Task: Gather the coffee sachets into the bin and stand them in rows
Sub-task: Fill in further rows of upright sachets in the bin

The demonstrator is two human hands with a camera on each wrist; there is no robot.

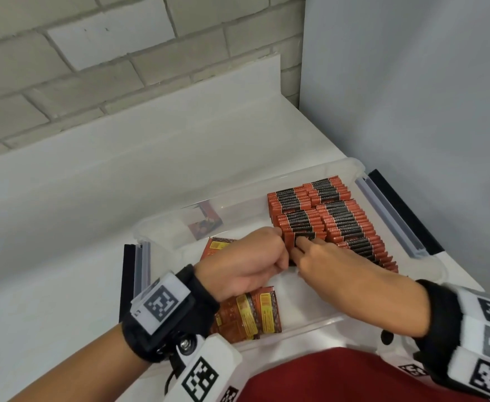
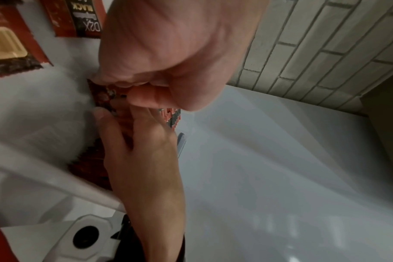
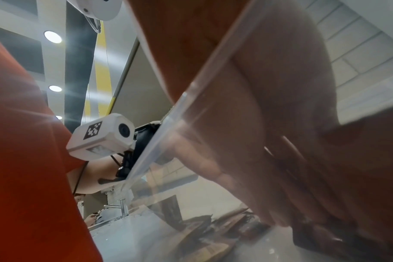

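Coffee sachets (image 1: 298,239) at the near end of the left-hand row are where both hands meet, inside the clear bin (image 1: 362,175). Left hand (image 1: 246,265): fingers curled, knuckles against the row's end; the left wrist view shows its thumb and fingertips pinching a small clutch of upright sachets (image 2: 108,95). Right hand (image 1: 322,259): fingers extended and laid on the top edges of those same sachets, pressing or steadying rather than gripping, with one fingertip (image 1: 300,240) on the black band of the front pack. The right wrist view is mostly palm seen through the bin wall and adds nothing on the fingers. Outward from the grip: standing rows (image 1: 345,224) fill the right part of the bin, roughly two long files side by side running from the far wall toward the near wall, red-orange with a black centre stripe, packed close and mostly upright, some leaning slightly. Left half of the bin floor is largely bare. Loose sachets lie flat: a small heap (image 1: 249,314) near the front wall under the left wrist, another flat sachet (image 1: 217,248) beyond the left hand, and one odd packet (image 1: 206,224) leaning at the far-left wall. No sachets visible on the white counter (image 1: 63,227) outside the bin, so gathering looks done. Judgement: well past halfway; left to do is standing the last handful of flat packs and squaring the rows.
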